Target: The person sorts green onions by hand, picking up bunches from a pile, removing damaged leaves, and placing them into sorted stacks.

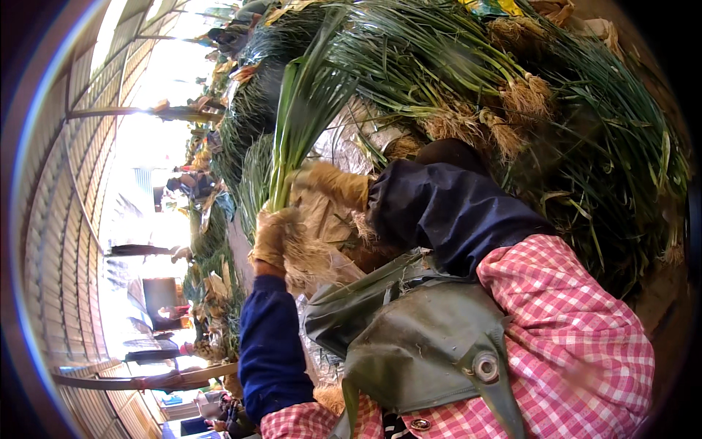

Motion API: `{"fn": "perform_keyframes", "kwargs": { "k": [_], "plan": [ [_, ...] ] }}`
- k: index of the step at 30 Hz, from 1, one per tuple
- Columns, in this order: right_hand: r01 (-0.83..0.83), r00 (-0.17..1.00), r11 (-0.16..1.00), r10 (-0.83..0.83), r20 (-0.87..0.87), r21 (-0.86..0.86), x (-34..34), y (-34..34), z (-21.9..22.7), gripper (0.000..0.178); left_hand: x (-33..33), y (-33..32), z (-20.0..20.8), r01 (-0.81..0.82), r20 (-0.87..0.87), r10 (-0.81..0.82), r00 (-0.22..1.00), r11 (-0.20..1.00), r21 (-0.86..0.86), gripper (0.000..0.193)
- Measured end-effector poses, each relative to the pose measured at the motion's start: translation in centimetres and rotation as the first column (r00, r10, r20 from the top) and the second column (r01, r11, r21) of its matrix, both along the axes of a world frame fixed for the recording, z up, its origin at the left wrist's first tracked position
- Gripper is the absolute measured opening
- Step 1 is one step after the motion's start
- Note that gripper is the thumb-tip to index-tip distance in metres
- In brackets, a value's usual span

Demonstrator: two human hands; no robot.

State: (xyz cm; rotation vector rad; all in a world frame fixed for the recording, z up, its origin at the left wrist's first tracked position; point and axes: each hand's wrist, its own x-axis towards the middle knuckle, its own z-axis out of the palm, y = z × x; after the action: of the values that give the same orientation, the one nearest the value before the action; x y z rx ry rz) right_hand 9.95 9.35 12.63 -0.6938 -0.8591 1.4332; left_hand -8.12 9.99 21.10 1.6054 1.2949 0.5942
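**Mia:** What is closest to us?

**Ben:** A green apron (pixel 409 344) over a pink checked shirt (pixel 578 344). Blue sleeves cover both arms.

**Mia:** What are the hands doing?

**Ben:** Both wear tan gloves. The left hand (pixel 269 238) is closed tight around the bottom of a bunch of green onions (pixel 303 110), just above the roots. The right hand (pixel 329 186) is just beside it, a bit higher, and is curled around the same bunch from the other side.

**Mia:** Which way does the bunch point?

**Ben:** It is long and thin. The pale, hairy roots (pixel 311 256) hang at the bottom, by the left hand. The green leaves go up and a little to the right, and fan out at the top.

**Mia:** Is there a box or a basket?

**Ben:** I can't see one. The bunch is in the hands, in front of the chest.

**Mia:** What is behind it?

**Ben:** A big pile of green onions (pixel 585 124), heaped up high. Brown root clumps (pixel 523 95) stick out of it here and there.

**Mia:** And far away?

**Ben:** More green heaps run off to the left, under a roof of slats (pixel 66 219) with bright light coming through.
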Motion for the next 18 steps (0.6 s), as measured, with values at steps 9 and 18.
{"fn": "perform_keyframes", "kwargs": {
  "k": [9,18],
  "plan": [
    [0.645,0.437,0.752,-0.507,0.743,0.134,7.7,4.7,-2.8,0.107,5.3,-1.4,10.0,-0.02,-0.105,0.011,0.994,0.996,-0.086,0.024],
    [0.252,0.961,0.886,-0.277,0.007,0.389,4.4,5.1,0.3,0.07,7.8,-5.3,11.6,-0.073,-0.118,0.053,0.992,0.983,-0.171,0.027]
  ]
}}
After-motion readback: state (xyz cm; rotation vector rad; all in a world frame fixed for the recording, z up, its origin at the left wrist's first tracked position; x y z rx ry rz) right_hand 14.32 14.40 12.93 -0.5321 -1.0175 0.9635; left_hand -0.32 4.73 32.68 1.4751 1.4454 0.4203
